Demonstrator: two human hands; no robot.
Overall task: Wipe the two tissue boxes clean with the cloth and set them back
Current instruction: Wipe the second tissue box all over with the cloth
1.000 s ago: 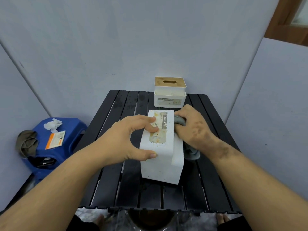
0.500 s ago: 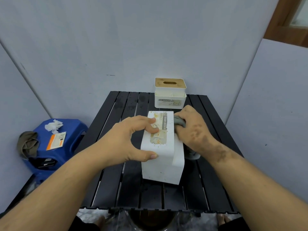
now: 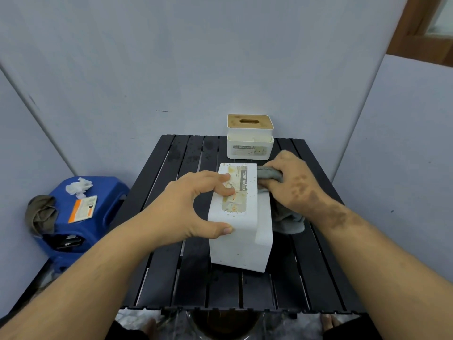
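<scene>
Near box (image 3: 241, 227): white, laid on its side mid-table (image 3: 171, 278), speckled label upward. It is gripped by the left hand (image 3: 188, 204), fingers curled on the label and thumb at the near edge.

Cloth (image 3: 270, 176): grey, bunched in the right hand (image 3: 291, 185) and pressed against the box's right side.

Far box (image 3: 250, 137): white, wooden lid, upright at the table's back edge, well apart from both hands.

Stool (image 3: 107, 200): blue, left of the table, with tissue (image 3: 78, 187) on top.
</scene>
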